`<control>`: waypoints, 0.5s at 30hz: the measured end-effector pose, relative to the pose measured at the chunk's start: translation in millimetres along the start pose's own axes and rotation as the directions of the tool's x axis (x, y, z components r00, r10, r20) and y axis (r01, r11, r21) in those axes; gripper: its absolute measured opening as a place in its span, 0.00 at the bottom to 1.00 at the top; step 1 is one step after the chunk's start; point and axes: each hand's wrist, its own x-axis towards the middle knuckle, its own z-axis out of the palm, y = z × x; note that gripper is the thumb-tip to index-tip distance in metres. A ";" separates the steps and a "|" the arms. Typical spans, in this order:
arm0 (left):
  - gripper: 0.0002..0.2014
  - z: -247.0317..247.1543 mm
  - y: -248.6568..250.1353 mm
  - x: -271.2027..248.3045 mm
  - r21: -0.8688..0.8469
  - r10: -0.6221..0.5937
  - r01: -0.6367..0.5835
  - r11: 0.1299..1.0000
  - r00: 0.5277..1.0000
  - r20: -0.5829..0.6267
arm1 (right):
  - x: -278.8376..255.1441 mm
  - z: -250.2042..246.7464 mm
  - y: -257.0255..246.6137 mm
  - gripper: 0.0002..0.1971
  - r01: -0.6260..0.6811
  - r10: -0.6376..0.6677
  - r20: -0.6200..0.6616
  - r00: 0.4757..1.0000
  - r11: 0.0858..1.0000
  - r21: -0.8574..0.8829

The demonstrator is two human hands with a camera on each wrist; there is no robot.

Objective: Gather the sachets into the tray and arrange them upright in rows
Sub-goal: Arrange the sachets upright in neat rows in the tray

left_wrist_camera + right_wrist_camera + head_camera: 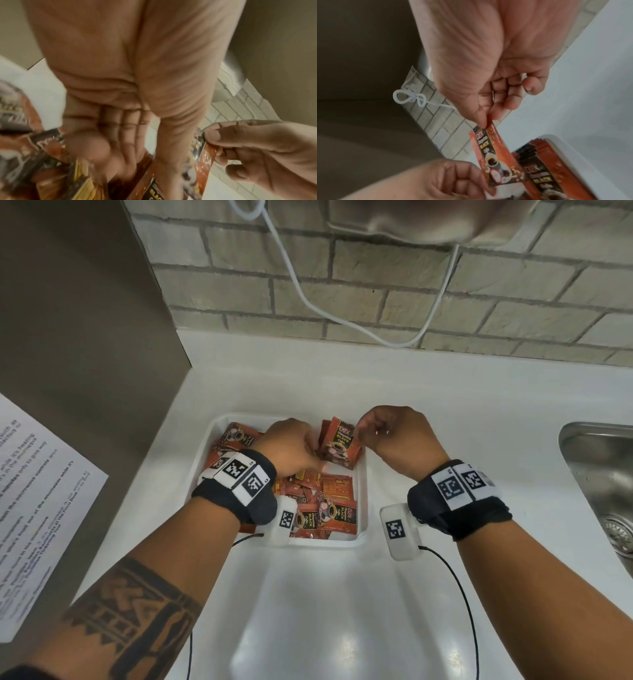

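A white tray [362, 498] on the white counter holds several orange-and-black coffee sachets. One sachet [340, 441] stands upright at the tray's far right. My right hand [358, 433] pinches its top edge between thumb and forefinger, which shows plainly in the right wrist view [485, 120]. My left hand [317, 455] is inside the tray with curled fingers at the lower edge of that same sachet [494, 155]. More sachets stand on edge behind it [539, 169]. Other sachets lie flat and jumbled [329, 498] in the tray's near half, and a few sit at its far left [236, 436].
A steel sink [603, 481] is sunk into the counter at the right. A printed paper sheet [34, 508] hangs on the brown panel at the left. A white cable [308, 296] droops along the brick wall behind. Black cables trail from my wrists over the near counter.
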 end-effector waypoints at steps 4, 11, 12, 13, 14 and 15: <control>0.18 6.2 4.4 0.0 0.203 -0.072 0.061 0.977 0.996 0.044 | -2.3 13.2 12.3 0.04 -0.010 0.015 0.030 0.999 0.988 -0.156; 0.20 31.9 23.8 5.8 0.182 -0.001 -0.061 0.982 0.946 0.323 | 2.8 33.9 17.6 0.05 -0.060 0.071 0.039 0.997 0.970 -0.235; 0.22 35.1 25.4 8.4 0.199 -0.014 -0.057 0.978 0.940 0.342 | 4.3 34.3 16.8 0.06 -0.066 0.078 0.044 0.996 0.969 -0.238; 0.23 37.6 26.5 11.1 0.218 -0.026 -0.055 0.974 0.935 0.354 | 5.5 34.7 16.6 0.05 -0.073 0.087 0.048 0.995 0.969 -0.235; 0.23 39.7 27.2 13.9 0.236 -0.040 -0.050 0.970 0.931 0.363 | 6.7 35.1 16.8 0.05 -0.079 0.094 0.053 0.994 0.969 -0.235; 0.23 40.9 28.1 16.1 0.248 -0.048 -0.049 0.967 0.929 0.367 | 7.7 35.5 17.2 0.04 -0.082 0.098 0.058 0.993 0.968 -0.237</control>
